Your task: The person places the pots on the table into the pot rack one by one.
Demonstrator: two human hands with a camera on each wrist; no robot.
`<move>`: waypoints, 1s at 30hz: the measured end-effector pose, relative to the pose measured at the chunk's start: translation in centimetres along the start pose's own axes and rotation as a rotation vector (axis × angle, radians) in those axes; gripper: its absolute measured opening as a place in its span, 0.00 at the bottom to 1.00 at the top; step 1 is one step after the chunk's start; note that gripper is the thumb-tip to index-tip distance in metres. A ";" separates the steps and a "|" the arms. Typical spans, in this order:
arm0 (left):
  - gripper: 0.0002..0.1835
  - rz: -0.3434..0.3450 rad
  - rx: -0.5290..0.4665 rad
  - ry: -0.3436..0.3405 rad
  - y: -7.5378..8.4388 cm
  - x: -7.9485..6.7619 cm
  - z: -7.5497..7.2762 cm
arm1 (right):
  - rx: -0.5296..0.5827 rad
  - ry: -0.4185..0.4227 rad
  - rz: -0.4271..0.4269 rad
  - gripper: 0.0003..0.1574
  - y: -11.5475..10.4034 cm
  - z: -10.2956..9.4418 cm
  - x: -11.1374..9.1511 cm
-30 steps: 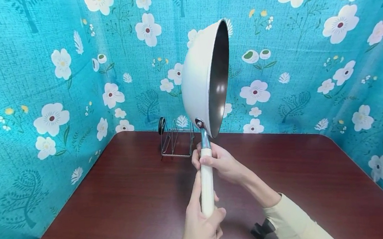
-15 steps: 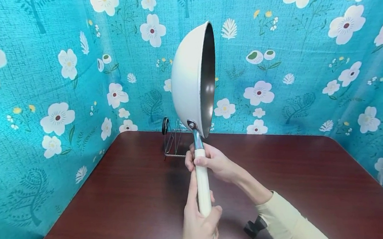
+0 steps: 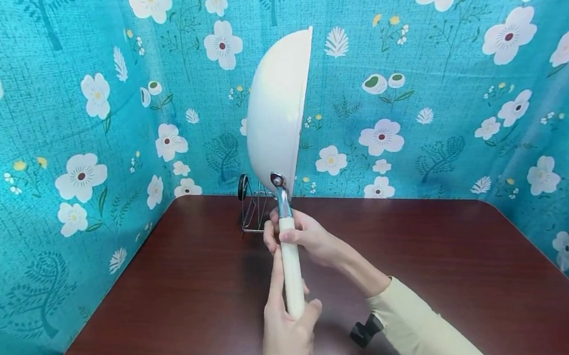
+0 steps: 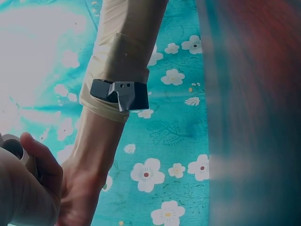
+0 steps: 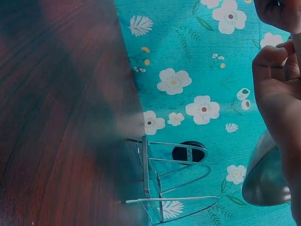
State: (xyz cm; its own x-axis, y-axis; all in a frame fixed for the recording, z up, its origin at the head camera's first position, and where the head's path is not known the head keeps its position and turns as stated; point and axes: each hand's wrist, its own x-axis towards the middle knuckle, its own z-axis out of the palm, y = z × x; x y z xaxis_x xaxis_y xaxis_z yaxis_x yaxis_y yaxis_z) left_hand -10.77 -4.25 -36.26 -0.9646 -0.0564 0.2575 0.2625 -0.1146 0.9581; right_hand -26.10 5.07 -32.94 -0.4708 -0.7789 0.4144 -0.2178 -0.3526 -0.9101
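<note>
A white wok [image 3: 277, 109] is held upright, nearly edge-on, its rounded outside to the left and its rim to the right. Its cream handle [image 3: 291, 269] points down, joined by a shiny metal neck [image 3: 284, 200]. My left hand [image 3: 287, 336] grips the lower end of the handle, thumb on the right side. Higher up, just below the neck, my right hand [image 3: 317, 240] grips the handle from the right. In the right wrist view part of the wok [image 5: 269, 181] shows beside the right hand [image 5: 282, 101]. The wok's inside is turned away in the head view.
A wire rack [image 3: 254, 227] with a round black piece [image 3: 243, 187] stands at the back of the dark red table [image 3: 173, 310], partly behind the wok and right hand. Flowered blue cloth [image 3: 379, 34] hangs behind and along the sides. A black strap [image 4: 106, 90] circles the right sleeve.
The wok and both hands have shifted left. The wok has turned about its handle, so its dark inside has gone out of sight. Both hands keep their grip.
</note>
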 end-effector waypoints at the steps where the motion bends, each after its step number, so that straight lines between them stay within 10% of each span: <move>1: 0.54 -0.008 -0.021 -0.001 0.0 0.0 0.0 | 0.017 -0.005 -0.001 0.12 0.1 0.0 0.1; 30: 0.54 -0.086 -0.084 -0.008 -0.8 0.4 0.0 | 0.186 -0.051 0.054 0.14 2.6 -1.1 -0.1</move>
State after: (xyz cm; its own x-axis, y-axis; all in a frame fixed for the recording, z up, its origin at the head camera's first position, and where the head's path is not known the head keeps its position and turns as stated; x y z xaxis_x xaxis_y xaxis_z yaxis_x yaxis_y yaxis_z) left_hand -11.37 -4.22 -36.88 -0.9838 -0.0348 0.1757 0.1791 -0.2010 0.9631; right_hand -27.52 4.79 -35.40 -0.4329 -0.8226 0.3686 -0.0300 -0.3955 -0.9180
